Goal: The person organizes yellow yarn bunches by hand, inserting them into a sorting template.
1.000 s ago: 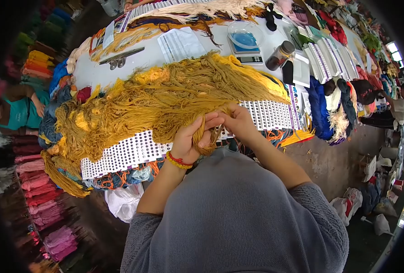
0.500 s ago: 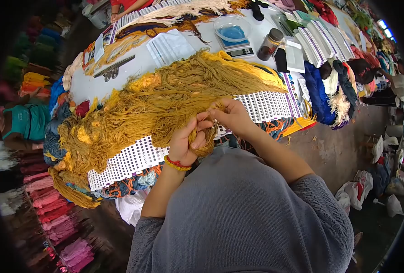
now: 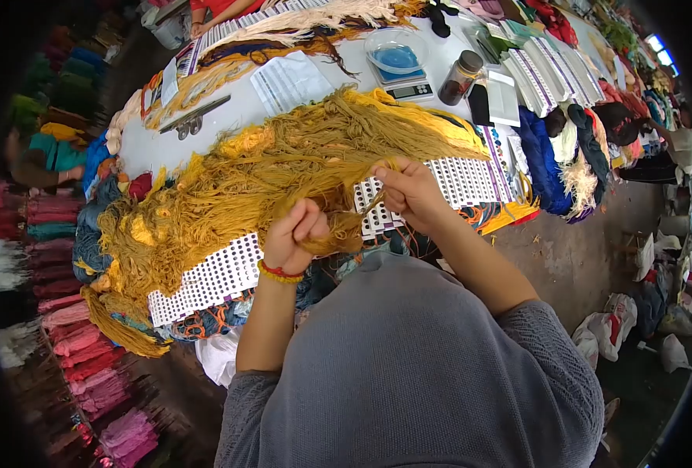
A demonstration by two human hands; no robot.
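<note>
A big tangled heap of mustard-yellow yarn (image 3: 283, 156) lies across the table in front of me. My left hand (image 3: 294, 232), with a yellow and red bracelet at its wrist, is closed around a bunch of that yarn near the table's front edge. My right hand (image 3: 407, 189) pinches strands of the same yarn a little to the right and farther up. Loose strands stretch between the two hands. Beneath them lie white cards with rows of dark dots (image 3: 221, 273), partly covered by the heap.
Beyond the heap stand a scale (image 3: 410, 91) bearing a plastic bowl (image 3: 397, 52), and a dark jar (image 3: 461, 78). A paper sheet (image 3: 290, 82) and a metal clip (image 3: 195, 118) lie farther left. Blue yarn (image 3: 545, 160) hangs at the right edge. A person in red (image 3: 233, 8) is across the table.
My hands have moved apart, the left to the left and the right to the right, drawing yarn strands out between them. At far left, a person in green has shifted.
</note>
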